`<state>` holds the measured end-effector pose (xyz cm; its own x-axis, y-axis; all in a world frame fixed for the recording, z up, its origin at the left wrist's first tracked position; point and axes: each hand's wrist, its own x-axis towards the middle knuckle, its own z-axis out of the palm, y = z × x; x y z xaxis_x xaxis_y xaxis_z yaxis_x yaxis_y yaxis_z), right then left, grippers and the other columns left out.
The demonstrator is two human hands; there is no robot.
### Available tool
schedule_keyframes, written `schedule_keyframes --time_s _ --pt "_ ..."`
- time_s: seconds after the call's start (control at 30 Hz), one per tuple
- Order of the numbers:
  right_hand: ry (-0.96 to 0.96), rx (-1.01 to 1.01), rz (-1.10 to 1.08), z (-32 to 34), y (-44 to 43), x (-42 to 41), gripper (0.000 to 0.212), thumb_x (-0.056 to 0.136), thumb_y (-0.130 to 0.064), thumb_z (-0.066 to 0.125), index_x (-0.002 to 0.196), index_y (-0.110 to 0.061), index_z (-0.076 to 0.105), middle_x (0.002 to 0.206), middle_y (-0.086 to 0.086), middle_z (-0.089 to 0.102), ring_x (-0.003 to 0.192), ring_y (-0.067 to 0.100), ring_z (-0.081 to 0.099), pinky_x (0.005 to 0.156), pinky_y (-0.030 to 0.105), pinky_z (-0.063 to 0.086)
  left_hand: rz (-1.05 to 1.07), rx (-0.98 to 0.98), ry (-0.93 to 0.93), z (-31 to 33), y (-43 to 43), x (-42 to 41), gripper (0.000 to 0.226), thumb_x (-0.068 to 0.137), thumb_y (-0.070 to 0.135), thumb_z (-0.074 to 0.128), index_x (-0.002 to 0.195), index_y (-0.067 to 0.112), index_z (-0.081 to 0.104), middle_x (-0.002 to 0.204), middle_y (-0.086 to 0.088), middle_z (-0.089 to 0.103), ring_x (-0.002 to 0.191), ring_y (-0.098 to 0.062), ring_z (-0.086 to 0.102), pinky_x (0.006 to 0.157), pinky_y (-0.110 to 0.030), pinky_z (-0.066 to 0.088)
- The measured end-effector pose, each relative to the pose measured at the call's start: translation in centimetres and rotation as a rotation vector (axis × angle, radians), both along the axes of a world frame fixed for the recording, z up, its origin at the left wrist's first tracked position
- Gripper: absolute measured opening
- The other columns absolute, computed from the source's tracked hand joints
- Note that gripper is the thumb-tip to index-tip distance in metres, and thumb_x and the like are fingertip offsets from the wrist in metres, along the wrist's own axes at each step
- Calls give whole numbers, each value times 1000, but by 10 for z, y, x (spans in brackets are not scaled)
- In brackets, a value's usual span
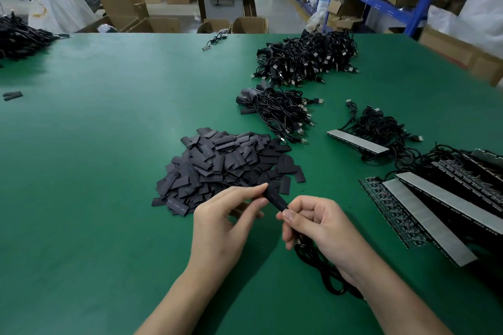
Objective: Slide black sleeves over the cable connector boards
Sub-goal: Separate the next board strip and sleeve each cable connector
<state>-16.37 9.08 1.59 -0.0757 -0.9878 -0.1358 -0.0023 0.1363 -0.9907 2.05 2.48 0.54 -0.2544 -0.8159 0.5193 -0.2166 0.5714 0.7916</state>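
A black sleeve (275,198) is held between both hands just in front of the sleeve pile (226,166). My left hand (226,223) pinches its far end between thumb and fingers. My right hand (315,223) grips the near end, where the connector board is hidden inside the sleeve and fingers. A black cable (321,266) runs from under my right hand down along the wrist onto the green table (95,171).
Strips of boards with cables (435,207) lie at the right, another strip (356,141) farther back. Two heaps of black USB cables (283,111) (307,57) sit behind the pile. More cables (19,38) are far left, with loose sleeves (12,95) near the left edge.
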Motion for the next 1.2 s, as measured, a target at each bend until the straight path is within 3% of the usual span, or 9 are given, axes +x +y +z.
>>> schedule_keyframes --time_s 0.2,0.47,0.7,0.83,1.03,1.1,1.2 --pt "25 -2 41 3 1 -1 22 104 -15 59 92 -17 77 79 13 77 67 22 69 75 28 53 -37 111 51 -2 -1 -2 30 87 13 78 113 28 78 93 14 76 72 -9 72 66 -12 49" --pt "-3 1 55 2 0 3 20 99 -26 60 90 -20 76 78 11 76 67 19 68 72 24 52 -8 44 5 3 1 -1 31 87 26 75 117 31 77 89 16 73 71 -7 70 65 -13 50" --pt "0 6 59 0 1 3 23 104 -16 60 88 -17 75 78 11 76 67 20 68 72 23 52 -15 -26 -55 4 0 0 30 87 27 75 116 26 77 81 21 71 67 -3 68 66 -9 47" --pt "14 11 55 0 0 2 24 104 -15 60 87 -19 75 78 11 76 67 19 68 73 23 52 2 -106 -99 4 -2 2 26 91 29 76 116 23 77 88 22 72 70 -5 70 69 -15 53" --pt "154 7 116 1 0 2 17 103 -17 63 93 -19 76 89 5 80 80 14 74 79 25 54 -111 280 174 4 3 -2 15 92 19 73 101 29 77 81 1 76 75 -17 75 70 -28 58" --pt "260 18 121 1 0 -4 9 97 -30 71 100 -24 77 97 -3 80 91 12 74 86 28 56 -112 366 286 6 2 -2 15 91 13 72 99 24 77 79 -5 76 73 -18 74 67 -25 56" --pt "373 9 162 6 3 -5 26 83 -53 70 99 -35 79 99 -11 74 75 10 64 76 30 51 -63 463 433 8 -2 0 16 92 5 71 98 19 77 77 -7 75 73 -20 74 64 -21 55"
